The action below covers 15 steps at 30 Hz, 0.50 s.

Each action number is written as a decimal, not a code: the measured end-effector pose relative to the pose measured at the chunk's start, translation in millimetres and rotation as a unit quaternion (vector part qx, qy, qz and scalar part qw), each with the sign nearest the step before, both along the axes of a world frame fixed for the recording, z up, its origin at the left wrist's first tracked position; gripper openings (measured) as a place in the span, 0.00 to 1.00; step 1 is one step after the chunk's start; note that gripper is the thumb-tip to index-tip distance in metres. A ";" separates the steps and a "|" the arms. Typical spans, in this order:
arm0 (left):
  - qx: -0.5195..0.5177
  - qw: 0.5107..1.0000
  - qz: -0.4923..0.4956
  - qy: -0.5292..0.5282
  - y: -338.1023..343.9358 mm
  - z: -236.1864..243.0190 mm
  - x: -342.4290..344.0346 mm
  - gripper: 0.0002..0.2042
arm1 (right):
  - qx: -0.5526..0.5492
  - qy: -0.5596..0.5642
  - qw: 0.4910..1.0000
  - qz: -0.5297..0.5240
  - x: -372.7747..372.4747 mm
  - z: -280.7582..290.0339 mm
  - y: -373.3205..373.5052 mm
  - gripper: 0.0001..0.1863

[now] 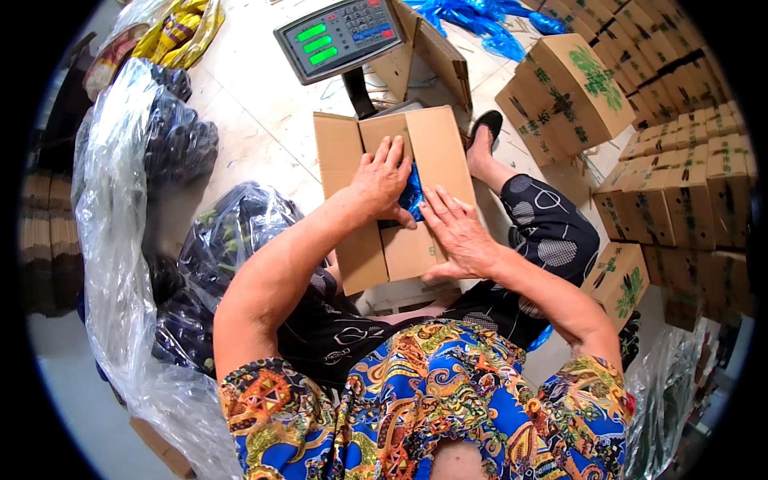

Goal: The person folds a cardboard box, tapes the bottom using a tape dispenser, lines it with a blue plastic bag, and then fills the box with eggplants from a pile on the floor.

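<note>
A cardboard box (358, 258) stands in front of me, its top flaps spread apart. Through the gap between them shows a blue plastic bag (411, 194); what the bag holds is hidden. My left hand (379, 182) lies over the left side of the opening, fingers stretched toward the far flap and thumb at the blue bag. On the right flap (438, 144) rests my right hand (458, 232), flat, its fingers extended beside the opening. Neither hand grips anything. Just beyond the box rises a scale with a keypad and lit green displays (340, 36).
Clear plastic bags of dark purple, eggplant-like vegetables (232, 228) lie at my left. A closed printed carton (552, 104) stands far right, near stacked cartons (680, 176). Blue plastic (480, 20) and a yellow bag (182, 34) lie at the back. My foot (485, 132) is right of the box.
</note>
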<state>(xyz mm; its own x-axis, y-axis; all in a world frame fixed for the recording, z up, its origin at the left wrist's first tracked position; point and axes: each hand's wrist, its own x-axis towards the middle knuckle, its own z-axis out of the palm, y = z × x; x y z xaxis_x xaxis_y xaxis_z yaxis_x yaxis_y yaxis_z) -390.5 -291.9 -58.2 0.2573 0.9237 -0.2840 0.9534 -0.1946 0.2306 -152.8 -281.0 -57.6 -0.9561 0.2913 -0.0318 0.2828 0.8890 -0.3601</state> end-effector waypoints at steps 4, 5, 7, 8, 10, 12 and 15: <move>0.249 0.961 0.116 -0.027 -8.8 6.5 -30.9 0.45 | 0.101 0.001 0.993 0.061 31.2 -9.7 5.9 0.59; 0.322 0.934 0.152 -0.032 -9.3 4.9 -47.1 0.45 | 0.160 0.011 0.985 0.065 38.3 -20.5 3.4 0.58; 0.370 0.877 0.287 -0.113 -14.2 -12.3 -102.4 0.36 | 0.053 0.000 0.997 0.053 16.1 4.5 -0.7 0.58; 0.255 0.851 0.394 -0.236 -13.4 -9.7 -107.6 0.34 | 0.053 -0.004 0.998 0.046 13.8 3.9 -0.5 0.58; 0.067 0.783 0.405 -0.467 -11.4 -3.8 -96.6 0.31 | 0.049 0.028 0.998 0.021 5.7 -5.7 -0.2 0.59; 0.180 0.787 0.342 -0.481 7.7 0.8 -66.4 0.33 | 0.043 0.014 0.999 0.011 -3.0 -7.3 3.8 0.59; 0.276 0.839 0.316 -0.347 48.5 -24.3 -38.5 0.35 | 0.035 0.002 0.999 0.005 -12.9 -0.5 5.8 0.58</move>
